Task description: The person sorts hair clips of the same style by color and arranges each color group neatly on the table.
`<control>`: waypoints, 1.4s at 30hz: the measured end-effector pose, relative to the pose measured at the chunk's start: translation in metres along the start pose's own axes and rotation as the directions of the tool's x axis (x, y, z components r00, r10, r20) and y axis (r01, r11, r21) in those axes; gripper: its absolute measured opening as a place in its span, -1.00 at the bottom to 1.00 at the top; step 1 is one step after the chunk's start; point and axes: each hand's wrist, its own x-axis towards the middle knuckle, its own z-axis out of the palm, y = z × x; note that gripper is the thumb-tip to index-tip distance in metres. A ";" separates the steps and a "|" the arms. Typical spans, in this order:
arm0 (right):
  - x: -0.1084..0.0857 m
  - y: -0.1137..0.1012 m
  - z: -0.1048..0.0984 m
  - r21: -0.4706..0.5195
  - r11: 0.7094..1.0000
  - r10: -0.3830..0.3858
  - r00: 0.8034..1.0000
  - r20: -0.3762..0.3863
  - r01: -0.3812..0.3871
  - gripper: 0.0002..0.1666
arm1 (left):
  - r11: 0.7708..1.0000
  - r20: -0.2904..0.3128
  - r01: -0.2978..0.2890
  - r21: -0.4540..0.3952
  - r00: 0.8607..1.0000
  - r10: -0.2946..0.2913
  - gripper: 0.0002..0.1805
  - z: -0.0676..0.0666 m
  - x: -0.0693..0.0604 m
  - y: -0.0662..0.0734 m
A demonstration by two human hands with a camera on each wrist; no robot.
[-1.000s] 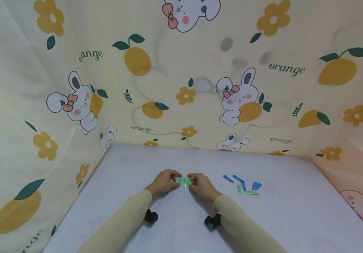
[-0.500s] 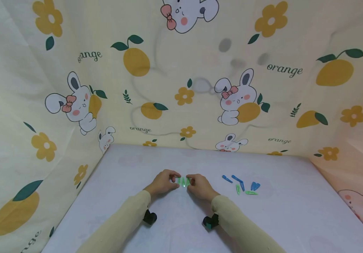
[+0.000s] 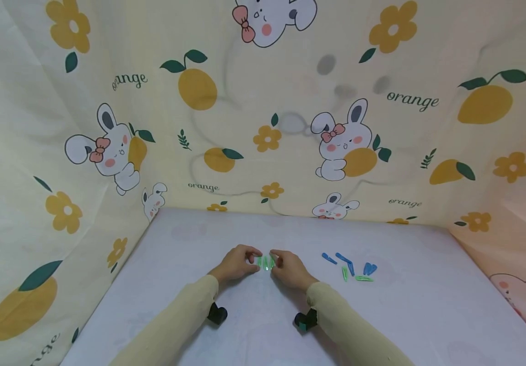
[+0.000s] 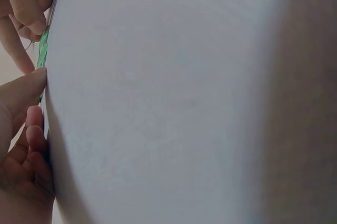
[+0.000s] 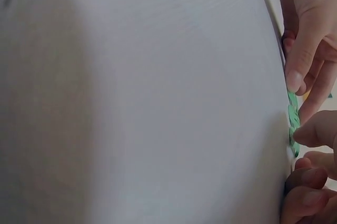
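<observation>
Three green hair clips lie side by side in a short row on the white table in the head view. My left hand point(image 3: 235, 264) holds the leftmost green hair clip point(image 3: 259, 262) between thumb and index finger, at its near and far ends. Likewise, my right hand point(image 3: 293, 269) has thumb and index finger at the two ends of the rightmost green hair clip point(image 3: 272, 263). Between them lies the middle green hair clip point(image 3: 266, 264), untouched by either hand. Both wrist views show the green clips point(image 4: 43, 50) only edge-on, partly covered by fingertips.
Right of the hands lie several loose blue hair clips point(image 3: 329, 258) and two more green ones, one upright in view point(image 3: 345, 273) and one lying crosswise point(image 3: 364, 278). A printed cloth point(image 3: 226, 127) with rabbits and oranges walls the table's back and sides.
The head view has shifted very slightly. Both hands stay at the row of green hair clips; the right index fingertip seems a touch higher now.
</observation>
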 end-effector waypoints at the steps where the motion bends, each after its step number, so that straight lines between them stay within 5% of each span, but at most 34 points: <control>1: 0.000 0.000 0.000 0.009 1.000 0.000 1.000 -0.002 0.000 -0.30 | 1.000 0.002 0.003 0.001 1.000 -0.003 -0.60 0.000 0.000 0.000; 22: -0.013 0.013 -0.007 0.230 0.972 -0.044 0.999 0.014 0.039 -0.43 | 1.000 0.006 0.010 -0.003 1.000 -0.010 -0.60 -0.001 -0.002 0.004; 42: -0.040 0.020 -0.033 0.305 0.951 -0.056 0.998 0.006 0.051 -0.41 | 1.000 0.000 0.015 -0.001 1.000 -0.015 -0.60 0.001 -0.001 0.003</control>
